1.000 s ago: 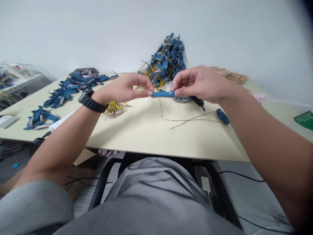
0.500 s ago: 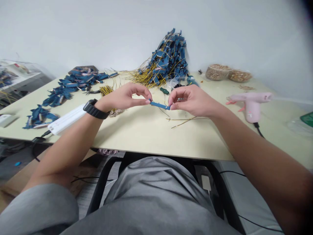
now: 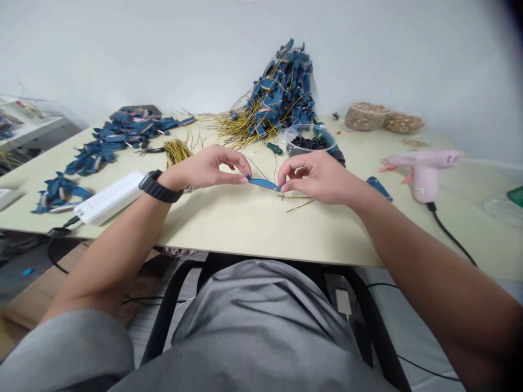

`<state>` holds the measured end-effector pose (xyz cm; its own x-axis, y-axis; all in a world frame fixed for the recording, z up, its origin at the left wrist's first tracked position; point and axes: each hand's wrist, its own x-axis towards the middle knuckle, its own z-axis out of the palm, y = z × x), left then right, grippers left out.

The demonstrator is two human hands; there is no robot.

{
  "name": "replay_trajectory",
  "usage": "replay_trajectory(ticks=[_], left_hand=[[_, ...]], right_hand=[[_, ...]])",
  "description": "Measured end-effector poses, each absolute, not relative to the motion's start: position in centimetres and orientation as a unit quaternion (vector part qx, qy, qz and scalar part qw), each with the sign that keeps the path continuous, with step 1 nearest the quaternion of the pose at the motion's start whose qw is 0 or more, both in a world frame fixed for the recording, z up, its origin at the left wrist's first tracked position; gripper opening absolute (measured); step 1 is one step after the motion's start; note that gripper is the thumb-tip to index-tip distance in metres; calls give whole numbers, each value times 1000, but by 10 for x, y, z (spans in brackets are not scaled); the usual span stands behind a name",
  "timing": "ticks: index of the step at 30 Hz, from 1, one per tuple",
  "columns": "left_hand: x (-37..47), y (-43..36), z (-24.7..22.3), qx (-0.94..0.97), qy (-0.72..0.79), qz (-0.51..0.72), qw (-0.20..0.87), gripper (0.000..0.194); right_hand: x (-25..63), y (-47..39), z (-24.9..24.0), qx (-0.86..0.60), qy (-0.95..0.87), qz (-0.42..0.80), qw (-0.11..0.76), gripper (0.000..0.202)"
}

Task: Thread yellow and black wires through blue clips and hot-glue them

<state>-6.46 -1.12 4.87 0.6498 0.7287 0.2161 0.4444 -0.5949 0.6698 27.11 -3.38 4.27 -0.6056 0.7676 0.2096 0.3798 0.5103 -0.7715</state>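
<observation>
- Left of centre, I see the left hand point(image 3: 208, 166) gripping the left end of a slim blue strip point(image 3: 263, 184) between thumb and fingertip, its other fingers loosely curled.
- Mid-frame, the strip bridges the gap between the hands — thin, slightly bowed, dipping toward its right end above the smooth, pale tabletop point(image 3: 229, 231).
- Right of centre, the right hand point(image 3: 316, 173) pinches the strip's other end.
- Far left, a small tangle of flat, angular blue pieces point(image 3: 61, 191) lies near a long, smooth white box point(image 3: 109, 198).
- Upper left, a looser heap point(image 3: 126, 133) of similar pieces spreads out.
- Behind the left hand, a bundle of fine yellow wires point(image 3: 175, 151).
- Upper centre, a tall, ragged blue pile point(image 3: 281, 95) — stiff, thin yellow wires fanning from its left side.
- Behind the right hand, a round, clear bowl point(image 3: 288, 144) containing small black bits point(image 3: 310, 142).
- Upper right, a see-through tub point(image 3: 365, 118) of knobbly tan bits.
- At right, a pink, pistol-shaped tool point(image 3: 425, 171) with a black cord point(image 3: 451, 237).
</observation>
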Motion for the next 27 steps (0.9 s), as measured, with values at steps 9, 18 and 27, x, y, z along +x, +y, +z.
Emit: replay_trajectory(ticks=[9,18,27], left_hand=[[-70,-6,46,865,338,193,317,24],[-74,-3,37,827,393,284,284,40],[-77,3,35,785,466,381,146,30]], right_hand=[[273,-35,41,-337,-831,353,267,2],[268,-43,37,-300,-887,241,257,29],[267,-42,36,-290,-898,224,243,32]])
